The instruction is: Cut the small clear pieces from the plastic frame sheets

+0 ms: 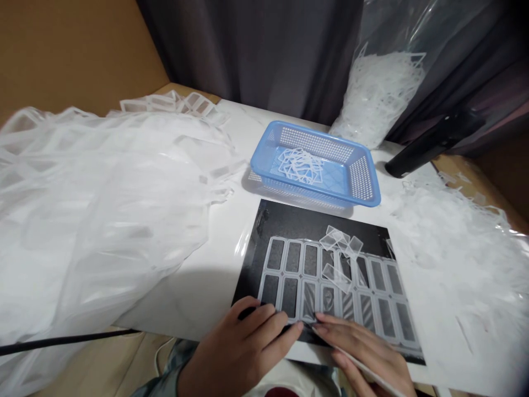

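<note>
Clear plastic grid; left hand, right hand open on it

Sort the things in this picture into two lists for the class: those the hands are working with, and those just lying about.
Working with: left hand; right hand; windowed film sheet; black mat; loose clear squares.

Lying about: blue perforated basket; white film heap; bagged offcuts; black handle.

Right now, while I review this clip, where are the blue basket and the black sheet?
Blue perforated plastic basket [316, 144]: head view, on its far wall.
Black sheet [306, 220]: head view, on its bare upper area.
</note>
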Motion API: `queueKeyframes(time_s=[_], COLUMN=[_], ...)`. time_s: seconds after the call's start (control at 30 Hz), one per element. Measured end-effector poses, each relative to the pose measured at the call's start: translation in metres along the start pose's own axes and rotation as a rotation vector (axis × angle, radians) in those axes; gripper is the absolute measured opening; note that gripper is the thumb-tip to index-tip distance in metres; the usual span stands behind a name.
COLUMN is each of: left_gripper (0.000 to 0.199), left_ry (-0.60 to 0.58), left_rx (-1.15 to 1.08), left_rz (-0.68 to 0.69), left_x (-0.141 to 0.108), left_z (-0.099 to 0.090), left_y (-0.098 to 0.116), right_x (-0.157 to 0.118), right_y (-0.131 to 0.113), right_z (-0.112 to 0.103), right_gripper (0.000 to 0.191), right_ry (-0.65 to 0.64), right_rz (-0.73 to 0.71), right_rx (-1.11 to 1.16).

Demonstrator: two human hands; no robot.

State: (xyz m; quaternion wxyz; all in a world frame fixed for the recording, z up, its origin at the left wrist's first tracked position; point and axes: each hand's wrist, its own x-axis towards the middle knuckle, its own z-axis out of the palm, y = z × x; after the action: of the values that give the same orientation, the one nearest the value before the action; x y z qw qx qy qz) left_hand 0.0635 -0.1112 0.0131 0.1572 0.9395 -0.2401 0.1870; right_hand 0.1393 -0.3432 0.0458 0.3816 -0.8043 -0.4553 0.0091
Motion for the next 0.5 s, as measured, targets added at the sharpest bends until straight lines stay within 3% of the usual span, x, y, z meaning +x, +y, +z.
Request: queueKeyframes(time_s=[0.5], left_gripper=[0.02], left_ry=[0.012], left_rx=[0.002], left_rz=[0.004], left_x=[0.0009], left_z=[-0.0003], left_y=[0.0003], right_x=[0.0001], right_y=[0.0012], right_z=[-0.002], right_gripper=[0.027], right_ry=[-0.013], right_rz=[-0.023], right_rx=[-0.014])
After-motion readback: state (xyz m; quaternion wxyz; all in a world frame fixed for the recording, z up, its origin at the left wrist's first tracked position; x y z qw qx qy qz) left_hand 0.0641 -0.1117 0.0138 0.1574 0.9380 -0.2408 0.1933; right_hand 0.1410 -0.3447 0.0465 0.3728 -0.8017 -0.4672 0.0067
